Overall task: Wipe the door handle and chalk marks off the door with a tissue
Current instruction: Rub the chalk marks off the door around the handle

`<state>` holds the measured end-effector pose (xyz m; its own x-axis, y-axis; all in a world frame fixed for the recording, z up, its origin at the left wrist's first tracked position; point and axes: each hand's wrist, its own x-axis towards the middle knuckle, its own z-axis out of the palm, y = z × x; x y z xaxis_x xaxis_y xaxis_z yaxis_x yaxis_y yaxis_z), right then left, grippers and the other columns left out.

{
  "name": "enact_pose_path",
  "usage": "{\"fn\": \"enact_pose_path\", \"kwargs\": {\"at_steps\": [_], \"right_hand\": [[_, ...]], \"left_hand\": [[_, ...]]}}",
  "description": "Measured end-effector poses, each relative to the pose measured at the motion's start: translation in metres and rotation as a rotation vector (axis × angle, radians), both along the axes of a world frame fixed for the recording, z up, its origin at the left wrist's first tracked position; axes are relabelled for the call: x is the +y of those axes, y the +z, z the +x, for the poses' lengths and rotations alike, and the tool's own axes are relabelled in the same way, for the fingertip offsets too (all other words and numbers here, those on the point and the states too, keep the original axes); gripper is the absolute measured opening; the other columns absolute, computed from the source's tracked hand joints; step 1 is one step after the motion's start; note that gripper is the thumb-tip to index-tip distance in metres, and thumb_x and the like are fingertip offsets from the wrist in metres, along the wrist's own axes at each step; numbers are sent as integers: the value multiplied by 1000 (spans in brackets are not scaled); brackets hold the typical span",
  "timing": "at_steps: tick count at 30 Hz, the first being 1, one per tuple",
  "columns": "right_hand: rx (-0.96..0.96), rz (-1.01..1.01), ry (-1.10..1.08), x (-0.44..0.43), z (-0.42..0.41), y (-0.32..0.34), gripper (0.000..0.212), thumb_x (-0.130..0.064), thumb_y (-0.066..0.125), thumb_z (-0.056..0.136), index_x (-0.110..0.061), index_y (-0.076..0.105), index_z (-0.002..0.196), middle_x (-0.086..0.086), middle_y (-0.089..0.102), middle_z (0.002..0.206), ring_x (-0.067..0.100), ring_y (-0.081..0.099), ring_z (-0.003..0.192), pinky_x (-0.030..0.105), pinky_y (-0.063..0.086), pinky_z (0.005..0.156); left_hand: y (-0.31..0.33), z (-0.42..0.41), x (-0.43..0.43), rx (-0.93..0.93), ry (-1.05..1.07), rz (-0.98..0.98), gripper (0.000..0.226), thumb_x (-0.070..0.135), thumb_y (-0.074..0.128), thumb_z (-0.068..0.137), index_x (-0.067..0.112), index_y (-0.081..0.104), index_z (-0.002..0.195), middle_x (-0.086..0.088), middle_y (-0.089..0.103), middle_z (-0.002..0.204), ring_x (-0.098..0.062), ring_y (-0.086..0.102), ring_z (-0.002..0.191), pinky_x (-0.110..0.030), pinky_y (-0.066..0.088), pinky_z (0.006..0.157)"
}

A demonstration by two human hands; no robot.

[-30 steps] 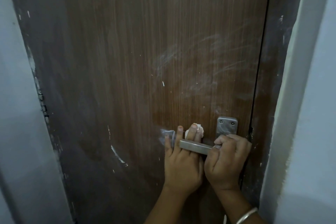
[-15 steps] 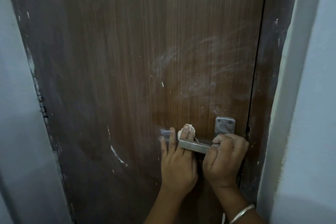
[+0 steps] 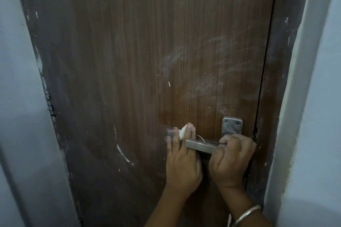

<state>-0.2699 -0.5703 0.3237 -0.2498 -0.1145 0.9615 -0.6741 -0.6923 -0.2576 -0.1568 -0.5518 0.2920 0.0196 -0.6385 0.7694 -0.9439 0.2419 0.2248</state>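
The left hand (image 3: 181,162) lies flat with its fingers straight and close together, pressing a crumpled white tissue (image 3: 181,132) against the brown wood-grain door (image 3: 147,42) just behind the free end of the brushed-steel lever door handle (image 3: 200,146). A corner of the tissue pokes out between two fingers. The right hand (image 3: 230,160), with a silver bangle (image 3: 246,214) at its wrist, is curled round the handle's other end, just below the steel backplate (image 3: 232,125). By my reading the handle area is in hand and most of the job is left. Pale chalk smears (image 3: 212,61) spread across the door above the handle, and a white curved streak (image 3: 123,153) sits lower, to the handle's left. No container is in view.
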Motion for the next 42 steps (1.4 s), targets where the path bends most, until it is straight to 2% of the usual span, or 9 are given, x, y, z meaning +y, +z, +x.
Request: {"fn": "enact_pose_path", "kwargs": {"at_steps": [5,10,15,19,23,31,36,40,42], "right_hand": [[-3,-8,-8,-1,0,-1,13,-12,38,80,-7,50,77,20,50,79,26,42,77,26,29,73],[-14,-11,9,-1,0,-2,10,-10,38,79,-9,48,79,19,49,79,26,41,77,24,28,74],[-6,-8,7,-1,0,-1,10,-11,39,78,-9,48,81,19,49,80,27,42,79,25,28,75],[0,0,1,-1,-1,-1,17,-11,39,77,-2,53,74,21,49,79,28,42,78,26,28,75],[-1,-11,10,-1,0,-1,12,-11,38,79,-6,49,78,21,49,79,28,42,77,27,28,73],[-8,-5,1,-2,0,-1,15,-11,38,78,-4,51,75,21,48,80,30,44,75,28,30,72],[-3,11,-9,-1,-2,-2,22,-11,39,79,1,56,71,19,49,80,28,43,77,27,29,73],[-3,5,13,-1,-1,-3,18,-11,39,79,-2,53,73,19,48,81,30,45,77,30,33,71],[1,-3,23,-1,-1,-3,13,-12,39,79,-6,50,76,19,48,81,30,45,78,32,34,70]], "left_hand": [[10,36,0,-268,78,48,68,34,35,85,20,13,149,3,12,156,-28,8,143,-56,8,111],[13,53,-2,32,76,122,68,38,19,87,28,-15,146,15,-20,153,-14,-24,141,-37,-10,115],[10,53,1,-183,20,83,69,35,28,90,25,-6,149,8,-8,157,-21,-11,144,-44,-5,114],[8,62,-4,154,18,109,73,22,35,92,33,-17,143,20,-24,150,-8,-24,139,-37,-8,116],[5,49,-5,413,-127,112,80,19,45,93,32,-14,145,31,-27,146,2,-25,137,-38,1,114],[9,31,1,422,-141,126,93,13,49,83,33,-20,143,22,-27,149,-3,-27,138,-34,-10,114],[-1,30,5,95,-55,103,86,32,33,78,30,-23,143,14,-27,151,-9,-24,140,-33,-16,113],[3,32,-1,286,20,74,81,27,38,85,30,-16,144,13,-21,153,-7,-24,140,-33,-15,113],[4,29,-3,355,19,19,77,19,43,88,30,-6,146,13,-8,156,-10,-13,143,-34,-2,116]]}}
